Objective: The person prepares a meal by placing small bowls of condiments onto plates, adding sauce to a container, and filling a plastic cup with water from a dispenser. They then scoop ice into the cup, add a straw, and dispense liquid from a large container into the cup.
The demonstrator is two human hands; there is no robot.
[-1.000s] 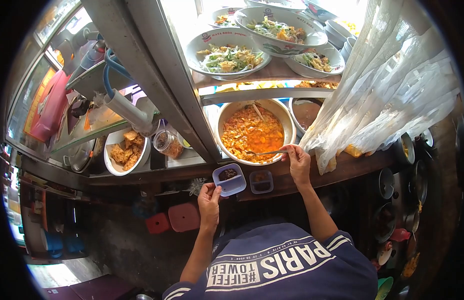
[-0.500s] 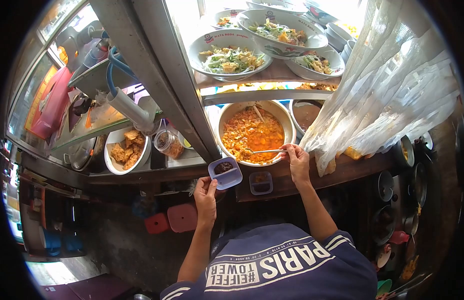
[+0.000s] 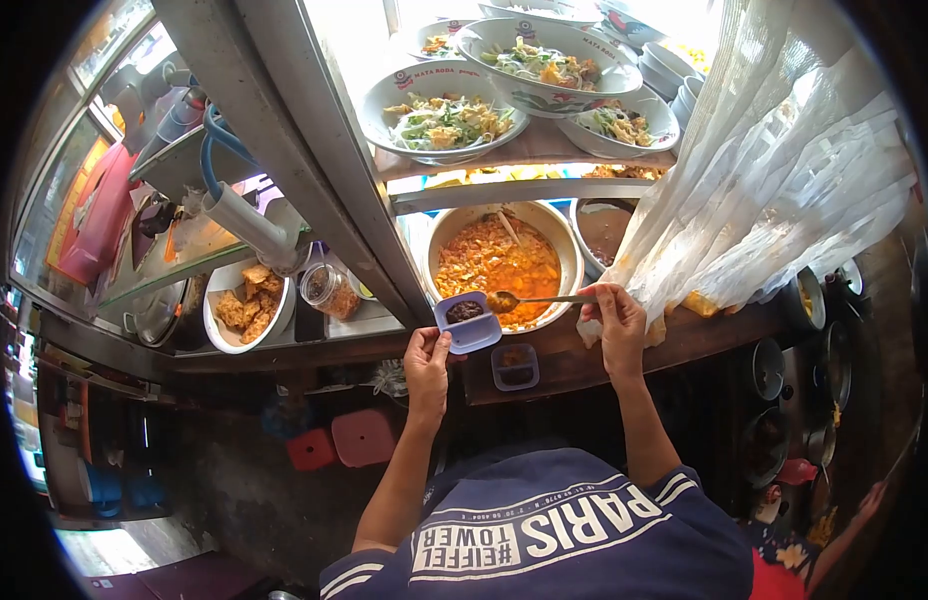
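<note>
My left hand [image 3: 428, 362] grips a small purple divided dish [image 3: 472, 337] by its near edge, thumb on the rim. Dark sauce fills the dish's far compartment; the near one shows bare. Closed around the handle of a metal spoon [image 3: 544, 299] is my right hand [image 3: 618, 318]. The spoon's bowl carries orange-brown food and hovers at the dish's right edge. Behind both stands a large pot [image 3: 574, 262] of orange stew, with another utensil handle sticking up from it. A second divided dish [image 3: 515, 368], with dark contents, rests on the wooden ledge below.
Bowls of shredded vegetables [image 3: 445, 112] crowd the shelf above. To the right hangs a whitish curtain [image 3: 754, 190], beside a pot of brown sauce [image 3: 606, 228]. Fried food in a white tub [image 3: 224, 335] and a jar [image 3: 330, 290] stand left. Another person's arm [image 3: 846, 535] shows lower right.
The spoon has risen out of the stew with food in its bowl and moved to the dish. My left hand has shifted the dish slightly right. A person has appeared at lower right.
</note>
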